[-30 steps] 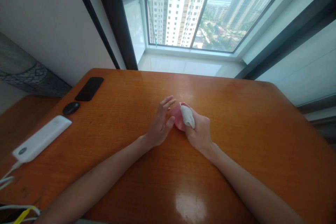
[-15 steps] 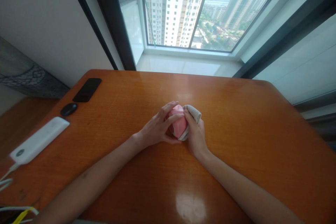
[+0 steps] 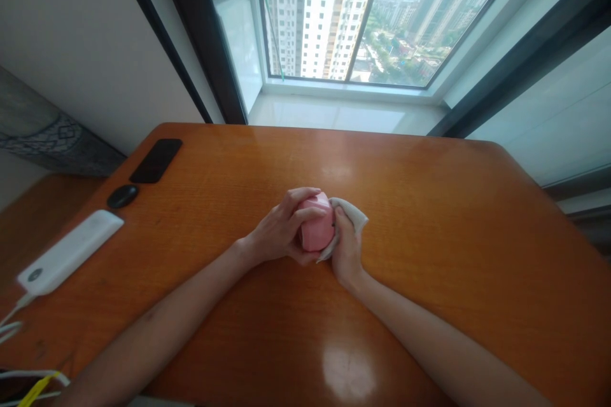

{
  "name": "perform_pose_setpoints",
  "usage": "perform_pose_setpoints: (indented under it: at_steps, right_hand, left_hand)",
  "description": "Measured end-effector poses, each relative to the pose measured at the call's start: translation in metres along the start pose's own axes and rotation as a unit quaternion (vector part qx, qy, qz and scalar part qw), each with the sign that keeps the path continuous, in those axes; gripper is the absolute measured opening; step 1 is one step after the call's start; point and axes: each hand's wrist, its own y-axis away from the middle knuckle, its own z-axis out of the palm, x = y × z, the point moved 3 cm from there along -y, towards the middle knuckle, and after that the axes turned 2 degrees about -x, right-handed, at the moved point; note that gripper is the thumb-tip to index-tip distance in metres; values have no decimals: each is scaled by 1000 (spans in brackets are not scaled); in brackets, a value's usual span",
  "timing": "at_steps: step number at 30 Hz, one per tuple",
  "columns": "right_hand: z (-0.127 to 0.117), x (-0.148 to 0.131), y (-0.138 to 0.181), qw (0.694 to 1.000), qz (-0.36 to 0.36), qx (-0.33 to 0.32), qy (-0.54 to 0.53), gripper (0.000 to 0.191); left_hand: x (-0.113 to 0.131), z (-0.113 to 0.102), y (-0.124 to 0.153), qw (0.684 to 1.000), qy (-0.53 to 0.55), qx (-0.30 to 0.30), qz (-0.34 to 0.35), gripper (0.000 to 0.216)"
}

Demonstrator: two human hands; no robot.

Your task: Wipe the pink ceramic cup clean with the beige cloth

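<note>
A small pink object [image 3: 317,233] with flat, angled faces is held above the middle of the desk; its exact kind does not show. My left hand [image 3: 291,226] wraps round it from the left, fingers over its top and thumb side below. In my right hand [image 3: 348,245] is a pale grey cloth [image 3: 352,212], pinched under the thumb and pressed against the pink object's right side. One corner of the cloth sticks out to the right. The fingers of my right hand are mostly hidden behind the cloth.
The brown wooden desk [image 3: 429,235] spreads around my hands. Along its left side lie a black phone [image 3: 156,161], a black mouse [image 3: 123,196] and a white power strip [image 3: 71,251] with its cable. Behind the desk is a window [image 3: 353,19].
The pink object has turned in my left hand and shifted slightly left, showing a broader face. My right hand and the cloth have moved a little, with the cloth's corner now spread further out.
</note>
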Motion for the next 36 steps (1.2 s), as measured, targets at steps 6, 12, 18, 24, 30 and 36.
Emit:
perform_pose_setpoints:
  at_steps: [6,12,18,24,30,36]
  right_hand:
    - [3,2,4,1000,11,-15,-19,40]
    - [3,6,5,998,45,-23,-44,44]
    - [2,11,5,997,44,-54,-44,45]
    - [0,14,5,998,29,-57,-11,49]
    - [-1,17,4,998,28,-57,-18,50]
    - [-3,20,5,998,41,-33,-24,50]
  left_hand:
    - [-4,3,3,997,44,-16,-57,102]
    - [0,0,-3,996,79,-3,-41,106]
    - [-1,1,-2,994,103,11,-39,107]
    - [3,1,-3,991,125,18,-45,101]
    - [2,3,-2,988,132,16,-73,99]
    - [3,3,-1,988,134,21,-75,100]
